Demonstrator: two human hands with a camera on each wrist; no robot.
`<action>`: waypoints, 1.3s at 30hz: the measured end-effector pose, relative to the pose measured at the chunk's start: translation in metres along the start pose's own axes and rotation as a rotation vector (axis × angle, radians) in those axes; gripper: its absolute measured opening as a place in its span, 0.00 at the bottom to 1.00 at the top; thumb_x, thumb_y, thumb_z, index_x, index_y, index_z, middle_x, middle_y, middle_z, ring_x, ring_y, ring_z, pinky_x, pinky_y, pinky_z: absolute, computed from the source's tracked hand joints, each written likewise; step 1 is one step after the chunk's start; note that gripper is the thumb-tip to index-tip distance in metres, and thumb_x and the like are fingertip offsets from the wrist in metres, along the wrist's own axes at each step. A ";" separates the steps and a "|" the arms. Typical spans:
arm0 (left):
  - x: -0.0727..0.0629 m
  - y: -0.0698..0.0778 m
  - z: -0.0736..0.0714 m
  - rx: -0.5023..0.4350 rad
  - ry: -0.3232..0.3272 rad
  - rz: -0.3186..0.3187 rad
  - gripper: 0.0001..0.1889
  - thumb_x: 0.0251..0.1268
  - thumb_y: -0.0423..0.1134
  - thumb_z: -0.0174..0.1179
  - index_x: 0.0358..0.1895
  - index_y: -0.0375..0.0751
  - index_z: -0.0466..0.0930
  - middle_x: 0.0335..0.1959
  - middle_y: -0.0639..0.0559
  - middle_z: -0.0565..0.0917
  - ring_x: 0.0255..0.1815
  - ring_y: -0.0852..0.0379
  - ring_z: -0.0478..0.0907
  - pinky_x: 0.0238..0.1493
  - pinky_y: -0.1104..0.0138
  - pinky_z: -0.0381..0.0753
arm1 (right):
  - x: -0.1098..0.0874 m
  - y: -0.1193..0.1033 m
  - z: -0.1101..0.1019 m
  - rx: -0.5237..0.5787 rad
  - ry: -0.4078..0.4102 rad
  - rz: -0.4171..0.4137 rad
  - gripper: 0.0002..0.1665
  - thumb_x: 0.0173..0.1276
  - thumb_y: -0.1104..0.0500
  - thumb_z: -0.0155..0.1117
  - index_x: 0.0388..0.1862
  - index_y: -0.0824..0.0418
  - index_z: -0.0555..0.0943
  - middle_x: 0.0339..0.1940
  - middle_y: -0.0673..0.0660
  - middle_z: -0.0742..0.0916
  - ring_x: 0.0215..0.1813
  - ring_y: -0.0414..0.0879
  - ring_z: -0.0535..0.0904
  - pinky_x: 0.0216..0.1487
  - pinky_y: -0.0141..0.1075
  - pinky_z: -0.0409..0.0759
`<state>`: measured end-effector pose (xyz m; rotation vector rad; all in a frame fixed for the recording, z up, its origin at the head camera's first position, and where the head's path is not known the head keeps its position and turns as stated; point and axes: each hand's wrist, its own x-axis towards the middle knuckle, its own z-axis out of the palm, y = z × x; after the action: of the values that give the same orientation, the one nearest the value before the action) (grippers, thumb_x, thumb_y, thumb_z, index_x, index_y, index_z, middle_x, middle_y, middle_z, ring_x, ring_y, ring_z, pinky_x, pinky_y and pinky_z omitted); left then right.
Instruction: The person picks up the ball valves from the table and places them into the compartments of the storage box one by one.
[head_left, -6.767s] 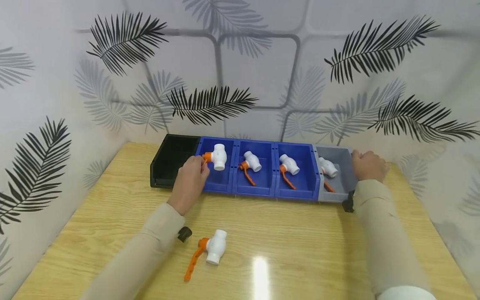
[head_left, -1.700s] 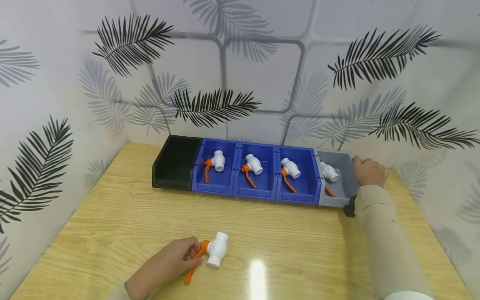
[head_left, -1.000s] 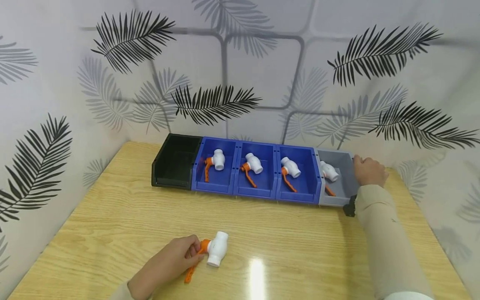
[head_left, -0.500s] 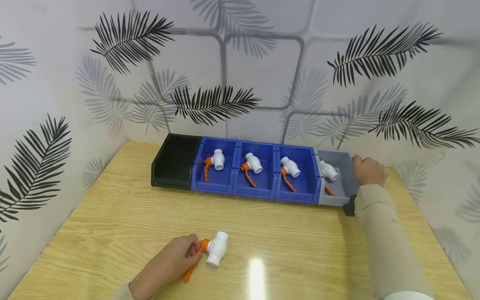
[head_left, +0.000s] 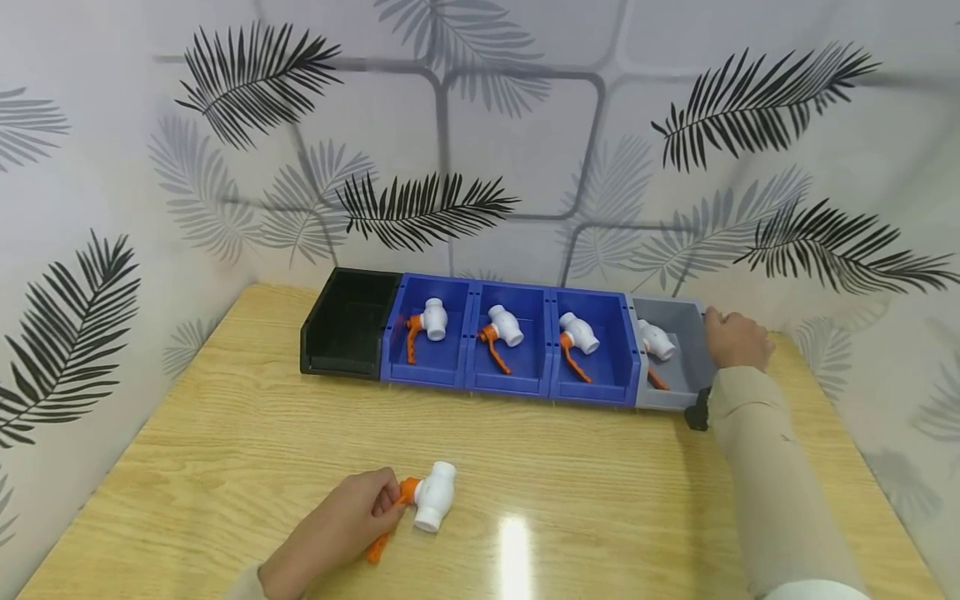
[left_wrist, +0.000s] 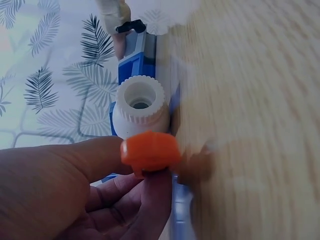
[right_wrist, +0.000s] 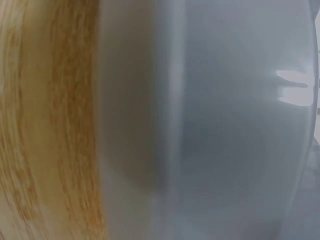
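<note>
A white ball valve (head_left: 435, 497) with an orange lever lies on the front of the table. My left hand (head_left: 341, 521) pinches that lever between thumb and fingers; the left wrist view shows the orange lever (left_wrist: 150, 151) at the fingertips, below the valve's round white opening (left_wrist: 141, 97). At the far right, my right hand (head_left: 738, 340) grips the outer side wall of the grey bin (head_left: 693, 350). Inside this bin rests another valve (head_left: 657, 341). Only the bin's blurred grey wall (left_wrist: 132, 47) (right_wrist: 235, 125) fills most of the right wrist view.
Three blue bins (head_left: 510, 385) stand joined in a row beside the grey one, each holding one orange-levered valve (head_left: 433, 320). A black bin (head_left: 345, 333) ends the row at the left. Behind the wooden table (head_left: 225, 442) rises a leaf-patterned wall (head_left: 510, 125).
Earlier, my left hand held another valve over the leftmost blue bin; that valve now lies inside. The left hand came back to the table valve's lever. The right hand stayed at the grey bin.
</note>
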<state>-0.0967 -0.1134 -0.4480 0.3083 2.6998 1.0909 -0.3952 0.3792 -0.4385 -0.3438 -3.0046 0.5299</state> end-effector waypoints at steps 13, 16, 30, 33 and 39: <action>0.004 0.002 -0.015 0.040 0.091 -0.030 0.06 0.58 0.33 0.60 0.28 0.44 0.72 0.21 0.59 0.72 0.21 0.64 0.68 0.23 0.71 0.71 | -0.001 -0.003 -0.002 -0.003 -0.002 0.004 0.44 0.70 0.39 0.22 0.51 0.76 0.71 0.52 0.78 0.74 0.52 0.74 0.67 0.47 0.63 0.61; 0.005 0.006 -0.026 0.019 0.117 -0.069 0.05 0.58 0.32 0.60 0.29 0.41 0.72 0.21 0.57 0.72 0.23 0.62 0.68 0.24 0.71 0.71 | -0.002 -0.006 -0.003 -0.006 -0.005 0.011 0.44 0.71 0.39 0.23 0.51 0.76 0.71 0.52 0.78 0.73 0.52 0.74 0.67 0.48 0.62 0.61; 0.025 0.009 -0.085 0.138 0.318 -0.076 0.04 0.58 0.32 0.57 0.32 0.36 0.72 0.25 0.51 0.74 0.26 0.57 0.69 0.26 0.69 0.71 | 0.002 -0.001 -0.003 -0.009 -0.011 0.027 0.45 0.70 0.38 0.21 0.53 0.75 0.71 0.54 0.78 0.73 0.53 0.74 0.67 0.48 0.62 0.61; 0.035 0.006 -0.095 0.144 0.375 -0.069 0.04 0.58 0.32 0.56 0.33 0.35 0.71 0.26 0.49 0.74 0.25 0.56 0.69 0.25 0.68 0.70 | 0.001 0.000 -0.004 -0.013 -0.015 0.019 0.45 0.70 0.38 0.21 0.53 0.76 0.70 0.54 0.78 0.73 0.53 0.74 0.66 0.48 0.62 0.61; 0.055 0.003 -0.112 0.157 0.458 -0.075 0.06 0.59 0.34 0.55 0.35 0.33 0.71 0.28 0.45 0.76 0.25 0.53 0.70 0.27 0.66 0.72 | 0.000 -0.002 -0.004 -0.001 -0.004 -0.002 0.44 0.70 0.38 0.22 0.52 0.75 0.71 0.53 0.79 0.73 0.52 0.75 0.67 0.48 0.62 0.62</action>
<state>-0.1790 -0.1700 -0.3737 -0.0270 3.1755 1.0339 -0.3950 0.3788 -0.4337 -0.3397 -3.0090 0.5297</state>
